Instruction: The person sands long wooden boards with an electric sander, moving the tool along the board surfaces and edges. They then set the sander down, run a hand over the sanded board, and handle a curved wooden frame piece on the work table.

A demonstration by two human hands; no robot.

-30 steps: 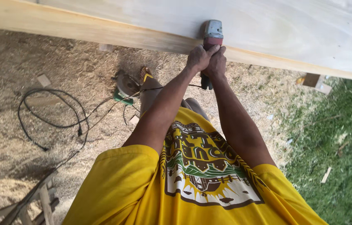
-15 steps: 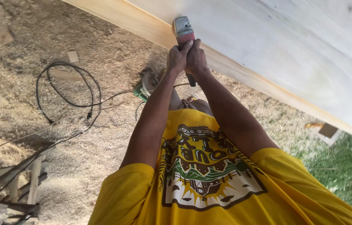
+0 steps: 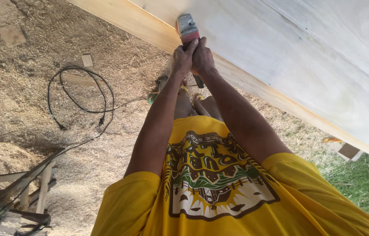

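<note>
Both my hands grip a red and grey power tool (image 3: 187, 28) pressed against the edge of a large pale wooden panel (image 3: 306, 57). My left hand (image 3: 182, 57) wraps the tool's body from the left. My right hand (image 3: 203, 57) clasps it from the right, touching the left hand. The tool's head sits where the yellowish edge strip (image 3: 149, 30) meets the white face of the panel. A dark handle or cord stub (image 3: 199, 81) pokes out below my right hand.
Sawdust covers the ground (image 3: 27, 109). A black cable (image 3: 79, 96) lies coiled on it to the left. A wooden frame (image 3: 23, 188) stands at the lower left. Small wood offcuts (image 3: 87, 60) lie about; grass (image 3: 363, 183) begins at the lower right.
The view has swung so the panel now runs steeply from upper left to lower right. My hands and the tool keep their grip and sit further left along the panel's edge.
</note>
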